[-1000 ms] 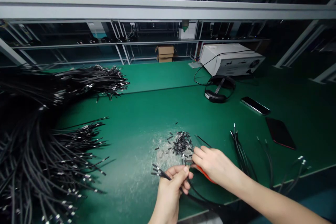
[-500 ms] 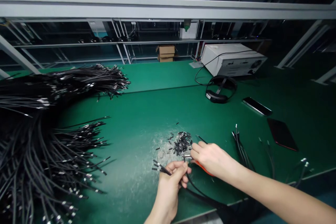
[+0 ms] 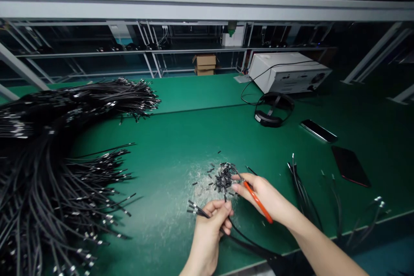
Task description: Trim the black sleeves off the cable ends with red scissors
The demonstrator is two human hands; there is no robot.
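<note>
Black cables [image 3: 241, 241] run from the lower right into my left hand [image 3: 213, 222], whose fingers are closed round them. Several cable ends point out to the left of that hand, and a single end stands up by its thumb. An orange-handled tool [image 3: 257, 200] is held in my right hand [image 3: 258, 189], its dark tip near a pile of short black pieces [image 3: 224, 177]. The tool's tip is apart from the cable end in my left hand. Pale scraps lie on the green table [image 3: 155, 181] around the pile.
Large bundles of black cables [image 3: 42, 172] cover the left side. A headset [image 3: 270, 114], a white box-shaped device [image 3: 287, 73], a phone [image 3: 318, 130] and a dark tablet-like object [image 3: 350, 166] lie to the right. More cables [image 3: 300, 189] lie right of my hands.
My right hand has turned, and the orange-handled tool has swung, its tip now up and away from the cable end. My left hand has hardly moved.
</note>
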